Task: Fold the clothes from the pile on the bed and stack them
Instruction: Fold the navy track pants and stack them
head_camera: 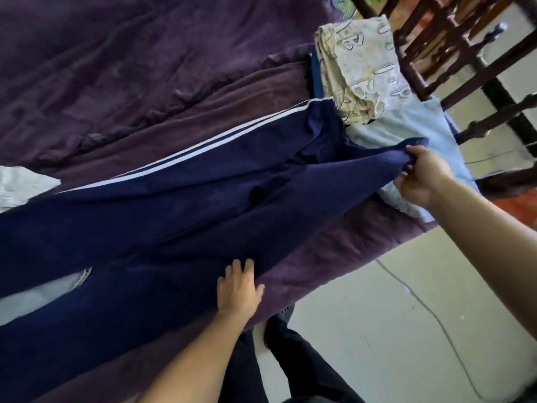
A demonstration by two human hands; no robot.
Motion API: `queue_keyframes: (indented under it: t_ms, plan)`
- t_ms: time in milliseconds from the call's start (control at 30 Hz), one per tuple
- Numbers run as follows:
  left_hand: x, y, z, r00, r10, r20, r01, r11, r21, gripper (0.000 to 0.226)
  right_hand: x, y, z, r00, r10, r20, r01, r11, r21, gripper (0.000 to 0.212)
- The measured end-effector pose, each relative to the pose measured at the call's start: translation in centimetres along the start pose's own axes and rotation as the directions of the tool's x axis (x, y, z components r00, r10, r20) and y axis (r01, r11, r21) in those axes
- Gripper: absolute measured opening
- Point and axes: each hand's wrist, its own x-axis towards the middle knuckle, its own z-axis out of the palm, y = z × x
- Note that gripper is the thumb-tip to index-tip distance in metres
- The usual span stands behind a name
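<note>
The dark blue trousers (pixel 174 205) lie stretched across the bed, with two white stripes (pixel 203 146) along the far leg. The right hand (pixel 418 175) pinches the waist end of the trousers between thumb and curled fingers and lifts this edge a little off the bed. The left hand (pixel 238 292) is well apart from that grip, toward the person and along the near leg. It rests flat on the cloth with straight fingers spread, close to the near edge of the bed.

Just behind the grip and partly under it lies a light blue garment (pixel 406 132), spread on the corner of the bed. Beyond the grip, on the far part of this garment, sits a folded cream and pale blue patterned cloth (pixel 363 62). A narrow edge of a darker blue piece (pixel 315 74) shows beside the patterned cloth.

Far from the grip, at the leg end of the trousers, a white cloth (pixel 20 184) lies on the bed beyond the trousers. A pale grey-white cloth (pixel 37 295) shows between the two legs.

All of this rests on a wrinkled purple bed cover (pixel 145 68). Past the stack stands a dark wooden frame with turned bars (pixel 465 53). Below the grip is a pale floor (pixel 377 315) with a thin cable (pixel 421 303) across it, and the person's dark trouser legs (pixel 290 359) stand beside the bed.
</note>
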Motion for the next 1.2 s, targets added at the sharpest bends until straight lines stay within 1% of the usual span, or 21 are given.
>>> queue_keyframes:
  t_ms: [67,100,167,200,300,333,367,400,467,533,567,633,700,733,767,800,867,967,1033,1100,1200]
  plan:
    - [2.0,0.9,-0.3,0.998,-0.044,-0.048,0.041,0.997,-0.066,0.037,0.7,-1.2,1.2,1.0,-0.023,0.01,0.023,1.0,0.013,0.018]
    - [2.9,0.6,-0.8,0.998,-0.056,-0.023,0.052,0.986,-0.157,0.032,1.1,-1.6,1.6,1.0,-0.023,0.003,0.023,1.0,0.008,0.018]
    - [3.8,-1.4,-1.9,0.994,-0.018,0.105,0.056,0.926,-0.374,0.019,1.7,-1.7,2.1,0.999,-0.015,-0.049,0.015,1.0,-0.018,0.021]
    - [3.8,-2.6,-2.6,0.979,0.022,0.205,0.071,0.896,-0.437,0.017,2.0,-1.4,2.1,0.996,-0.011,-0.086,0.008,0.999,-0.042,0.023]
    - [3.5,-6.0,-5.2,0.866,0.117,0.486,0.109,0.905,-0.412,0.02,1.8,-0.1,1.6,0.983,0.016,-0.182,-0.028,0.998,-0.064,0.026]
    - [3.6,-6.9,-6.2,0.842,0.136,0.522,0.101,0.911,-0.4,0.023,1.7,0.2,1.6,0.978,0.034,-0.208,-0.047,0.997,-0.059,0.026]
    - [4.0,-7.6,-7.3,0.84,0.139,0.524,0.101,0.909,-0.404,0.03,1.5,0.4,1.9,0.973,0.051,-0.227,-0.067,0.996,-0.066,0.026]
    - [4.6,-8.3,-8.7,0.857,0.129,0.499,0.116,0.895,-0.43,0.035,1.5,0.3,2.4,0.968,0.053,-0.244,-0.077,0.993,-0.092,0.026]
    - [6.6,-9.8,-11.6,0.926,0.057,0.374,0.145,0.86,-0.49,0.039,2.0,-0.4,4.2,0.97,0.041,-0.238,-0.075,0.988,-0.135,0.025]
    - [9.3,-11.5,-14.3,0.985,-0.024,0.17,0.104,0.87,-0.482,0.047,3.2,-1.2,7.0,0.985,0.042,-0.169,-0.062,0.991,-0.117,0.024]
    - [10.7,-12.4,-15.4,0.996,-0.044,0.075,0.074,0.89,-0.45,0.05,4.0,-1.6,8.8,0.992,0.052,-0.114,-0.063,0.993,-0.1,0.022]
    - [13.8,-14.4,-16.7,0.994,-0.089,-0.058,0.06,0.919,-0.39,0.046,5.9,-1.9,12.7,0.998,0.069,0.002,-0.068,0.991,-0.112,0.019]
    - [16.7,-16.2,-17.4,0.971,-0.177,-0.159,0.101,0.912,-0.398,0.033,8.0,-1.6,16.6,0.989,0.1,0.112,-0.085,0.987,-0.133,0.017]
    - [18.1,-16.8,-17.7,0.947,-0.24,-0.212,0.128,0.891,-0.436,0.023,9.0,-1.1,18.3,0.978,0.124,0.168,-0.096,0.982,-0.161,0.014]
    - [19.1,-17.2,-17.8,0.915,-0.313,-0.254,0.163,0.864,-0.477,0.02,9.6,-0.6,19.8,0.966,0.15,0.212,-0.105,0.972,-0.209,0.016]
    - [19.8,-17.4,-17.8,0.885,-0.367,-0.285,0.188,0.844,-0.503,0.027,9.9,0.0,20.9,0.956,0.172,0.237,-0.106,0.958,-0.267,0.022]
    - [19.9,-17.6,-17.4,0.857,-0.409,-0.314,0.206,0.83,-0.518,0.036,9.5,1.3,22.3,0.96,0.154,0.233,-0.057,0.925,-0.375,0.025]
    - [16.7,-18.4,-15.0,0.861,-0.422,-0.285,0.218,0.81,-0.544,0.034,8.1,4.4,22.3,0.98,-0.068,0.187,0.148,0.875,-0.462,0.023]
    - [13.1,-19.3,-13.0,0.859,-0.469,-0.204,0.289,0.775,-0.562,0.029,6.5,6.8,22.0,0.962,-0.182,0.206,0.266,0.801,-0.536,0.022]
    - [9.2,-20.4,-11.1,0.857,-0.503,-0.111,0.375,0.758,-0.534,0.025,4.4,9.5,21.8,0.937,-0.177,0.302,0.334,0.711,-0.619,0.019]
    - [3.2,-23.0,-7.9,0.857,-0.515,-0.013,0.464,0.782,-0.416,0.03,1.0,13.8,22.4,0.892,-0.028,0.451,0.395,0.536,-0.746,0.013]
